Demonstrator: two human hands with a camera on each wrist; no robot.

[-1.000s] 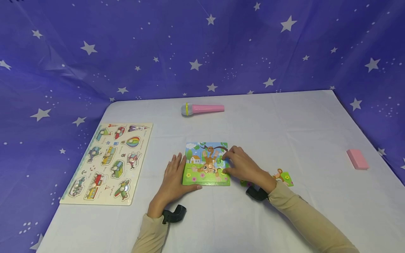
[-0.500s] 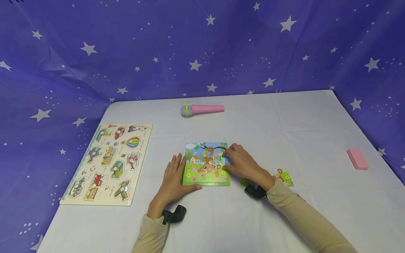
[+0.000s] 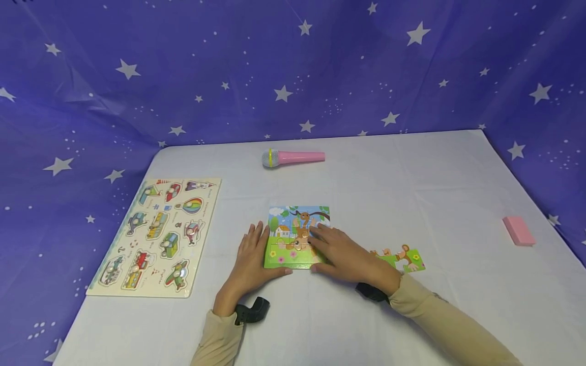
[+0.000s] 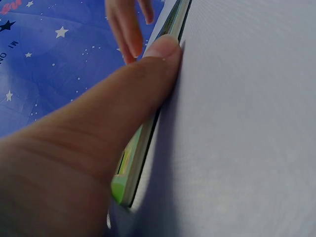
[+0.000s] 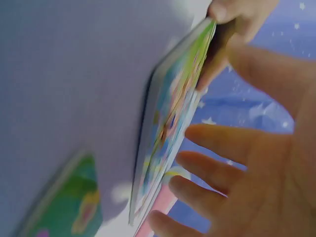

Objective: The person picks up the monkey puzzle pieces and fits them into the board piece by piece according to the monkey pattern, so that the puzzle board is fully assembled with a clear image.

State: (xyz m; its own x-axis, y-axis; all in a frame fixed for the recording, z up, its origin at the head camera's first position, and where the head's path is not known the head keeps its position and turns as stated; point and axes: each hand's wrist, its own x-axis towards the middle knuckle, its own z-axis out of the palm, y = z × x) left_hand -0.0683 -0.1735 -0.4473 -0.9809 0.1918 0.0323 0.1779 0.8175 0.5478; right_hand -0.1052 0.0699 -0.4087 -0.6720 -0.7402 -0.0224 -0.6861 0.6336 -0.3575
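A small jigsaw puzzle (image 3: 293,259) with a monkey picture lies in its frame on the table. My left hand (image 3: 249,259) rests along its left side, fingers straight, the thumb at the front edge. In the left wrist view that thumb (image 4: 143,79) lies against the puzzle's edge. Over the puzzle's right part spreads my right hand (image 3: 345,254), covering some of the picture. The right wrist view shows its fingers (image 5: 217,143) extended and apart, holding nothing. Loose puzzle pieces (image 3: 414,260) lie right of the frame, partly hidden by the right wrist.
A cream vehicle peg puzzle (image 3: 155,239) lies at the left. Behind the jigsaw is a pink toy microphone (image 3: 299,157). Near the table's right edge sits a pink block (image 3: 518,231). A purple star-patterned cloth (image 3: 284,66) hangs round the white table.
My right hand has gone from fingertips bent at the puzzle's right edge to spread fingers farther left over it. More of the loose pieces now shows. The left hand stays in place.
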